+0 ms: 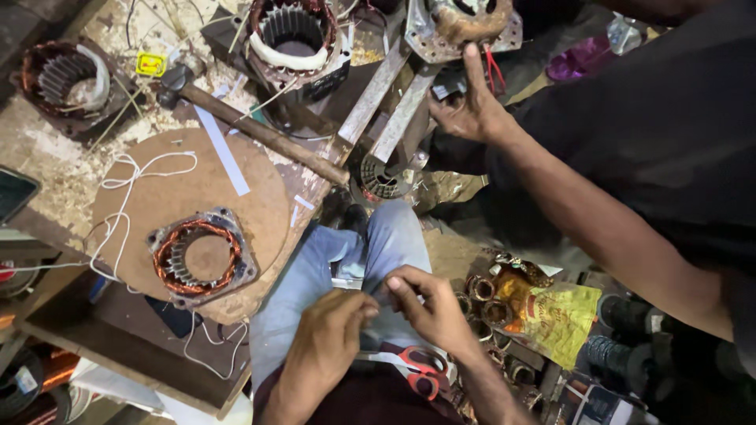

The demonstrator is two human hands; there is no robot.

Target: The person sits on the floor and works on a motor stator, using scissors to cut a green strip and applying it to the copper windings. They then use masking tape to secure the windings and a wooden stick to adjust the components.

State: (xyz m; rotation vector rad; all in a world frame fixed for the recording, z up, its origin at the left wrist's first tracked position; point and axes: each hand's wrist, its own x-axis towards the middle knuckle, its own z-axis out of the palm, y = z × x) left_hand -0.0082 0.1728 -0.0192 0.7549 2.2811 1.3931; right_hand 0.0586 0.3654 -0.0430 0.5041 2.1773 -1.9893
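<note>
Fingers [370, 308] of both hands pinched on small pale strip [378, 297].

Warm, even light falls on the cluttered workbench [55, 157] at left, while the far right sinks into deep shadow around a co-worker's dark shirt [677, 110]. Wide-angle distortion bends the edges; the near corners are dim and soft, fine detail smeared.

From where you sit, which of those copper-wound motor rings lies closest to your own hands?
The square-framed stator lying flat on the round board, just left of the left hand. The other two sit along the bench's far edge.
</note>
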